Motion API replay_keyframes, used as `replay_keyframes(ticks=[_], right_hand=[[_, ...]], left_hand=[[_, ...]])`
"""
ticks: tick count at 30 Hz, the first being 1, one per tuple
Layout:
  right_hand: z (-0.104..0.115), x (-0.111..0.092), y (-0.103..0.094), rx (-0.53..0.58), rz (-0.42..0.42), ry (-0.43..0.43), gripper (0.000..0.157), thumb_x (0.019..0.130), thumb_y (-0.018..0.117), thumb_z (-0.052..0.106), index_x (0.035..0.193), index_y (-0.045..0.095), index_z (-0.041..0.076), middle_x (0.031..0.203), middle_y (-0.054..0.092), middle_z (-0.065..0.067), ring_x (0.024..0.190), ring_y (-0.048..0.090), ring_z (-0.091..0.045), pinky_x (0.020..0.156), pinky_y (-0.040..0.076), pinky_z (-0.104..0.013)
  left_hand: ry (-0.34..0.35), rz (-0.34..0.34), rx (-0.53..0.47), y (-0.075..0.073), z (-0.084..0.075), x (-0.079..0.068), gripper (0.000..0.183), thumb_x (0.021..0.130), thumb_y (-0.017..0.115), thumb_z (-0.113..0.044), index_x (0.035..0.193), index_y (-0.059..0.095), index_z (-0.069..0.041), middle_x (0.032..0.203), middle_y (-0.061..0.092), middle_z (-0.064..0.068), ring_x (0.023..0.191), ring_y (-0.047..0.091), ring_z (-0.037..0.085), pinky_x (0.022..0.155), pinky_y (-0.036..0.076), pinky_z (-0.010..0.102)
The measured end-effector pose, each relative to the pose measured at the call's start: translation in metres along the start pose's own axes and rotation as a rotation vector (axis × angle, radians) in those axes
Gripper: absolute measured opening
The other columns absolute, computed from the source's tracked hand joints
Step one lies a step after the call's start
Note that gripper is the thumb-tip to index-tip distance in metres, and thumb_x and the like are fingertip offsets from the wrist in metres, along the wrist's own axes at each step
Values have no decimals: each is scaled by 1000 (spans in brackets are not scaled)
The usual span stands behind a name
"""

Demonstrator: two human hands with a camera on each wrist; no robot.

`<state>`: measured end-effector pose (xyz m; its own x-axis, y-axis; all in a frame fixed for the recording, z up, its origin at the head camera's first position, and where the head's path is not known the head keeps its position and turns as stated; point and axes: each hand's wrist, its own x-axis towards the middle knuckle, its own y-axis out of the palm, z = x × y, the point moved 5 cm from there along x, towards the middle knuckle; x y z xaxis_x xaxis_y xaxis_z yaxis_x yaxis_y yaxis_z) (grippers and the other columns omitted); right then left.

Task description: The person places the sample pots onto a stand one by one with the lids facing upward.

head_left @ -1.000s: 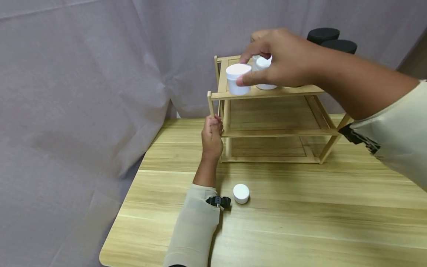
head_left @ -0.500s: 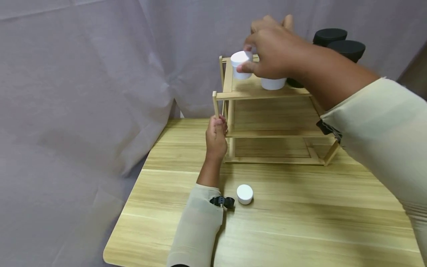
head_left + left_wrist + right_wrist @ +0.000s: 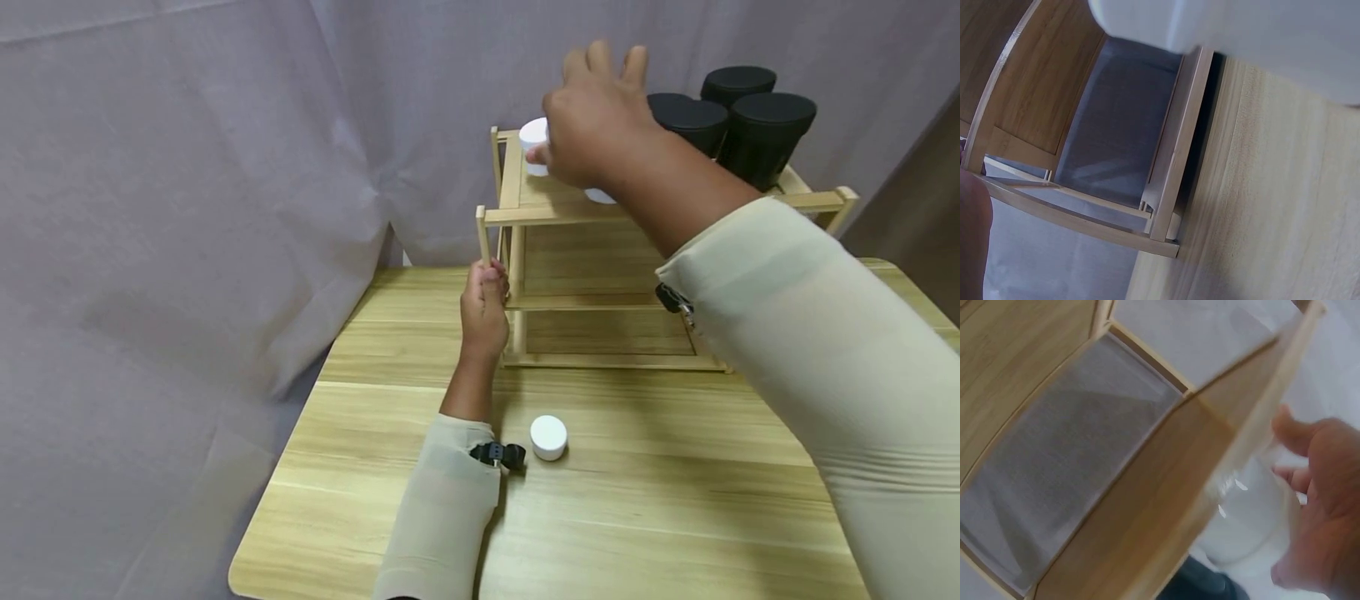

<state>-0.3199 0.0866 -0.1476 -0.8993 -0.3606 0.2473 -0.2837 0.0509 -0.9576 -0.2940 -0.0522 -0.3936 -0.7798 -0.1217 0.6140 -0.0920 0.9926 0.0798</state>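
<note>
At the left end of the bamboo rack's (image 3: 585, 215) top shelf, my right hand (image 3: 600, 125) holds a white lidded jar (image 3: 533, 135); the thumb is against its side and the other fingertips are hidden. A second white jar (image 3: 600, 196) stands on that shelf, mostly covered by my right wrist. In the right wrist view, the right hand (image 3: 1322, 506) is beside a glossy white jar (image 3: 1247, 512) at the shelf's edge. My left hand (image 3: 484, 308) grips the rack's front left upright (image 3: 483, 233). On the table, a small white jar (image 3: 549, 437) sits near my left wrist.
Several black lidded jars (image 3: 768, 137) stand at the right of the top shelf. The lower shelves (image 3: 600, 333) hold nothing visible. A grey curtain (image 3: 225, 208) hangs behind and left of the wooden table (image 3: 360, 467).
My right hand has carried the white jar from the top shelf's front edge back to its left rear part. The right forearm has swung left, uncovering more black jars. My left hand keeps its grip.
</note>
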Motion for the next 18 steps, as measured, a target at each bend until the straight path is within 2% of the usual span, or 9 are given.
replay_keyframes(ticks=[4,10,18], right_hand=[[4,5,3,-56,10,41,59,112,56,50,133,66,-4,141,41,-31,142,26,-50,119,16,-74],[7,8,6,-86,17,87,62,113,53,50,134,65,-8,145,40,-33,146,23,-52,120,17,-73],[9,12,9,-106,88,88,65,114,51,51,137,64,-8,149,38,-36,149,21,-53,122,16,-73]], left_hand=[[2,0,1,0,0,0,83,110,34,-64,116,50,17,77,42,-1,68,39,7,63,36,21],[3,-4,0,1,0,0,71,115,35,-51,117,51,18,76,42,-5,68,39,7,63,36,22],[1,-9,-1,2,1,1,80,110,35,-62,117,50,17,75,41,-6,67,38,7,63,35,22]])
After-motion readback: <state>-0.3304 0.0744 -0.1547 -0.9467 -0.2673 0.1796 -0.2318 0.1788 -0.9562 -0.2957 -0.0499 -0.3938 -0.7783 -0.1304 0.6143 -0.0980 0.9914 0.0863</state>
